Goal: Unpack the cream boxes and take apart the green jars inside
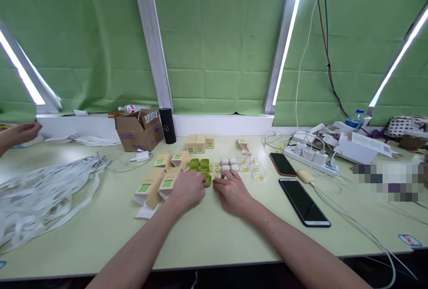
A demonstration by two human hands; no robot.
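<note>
A green, squarish cup (208, 181) is being touched at the curled left hand's (190, 186) three o'clock, small yellow blocks (216, 170) being flanked at the loosely bent right hand's (234, 193) ten o'clock, both grips unclear.

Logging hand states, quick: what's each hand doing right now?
Left hand: curled at a green container; whether the grip is closed can't be told.
Right hand: open, fingers loosely bent beside the small yellow pieces.

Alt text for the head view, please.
Left hand touches a small green tray; right hand rests beside it, near white rolls. Open cartons lie left, clear cups and two phones right.
</note>
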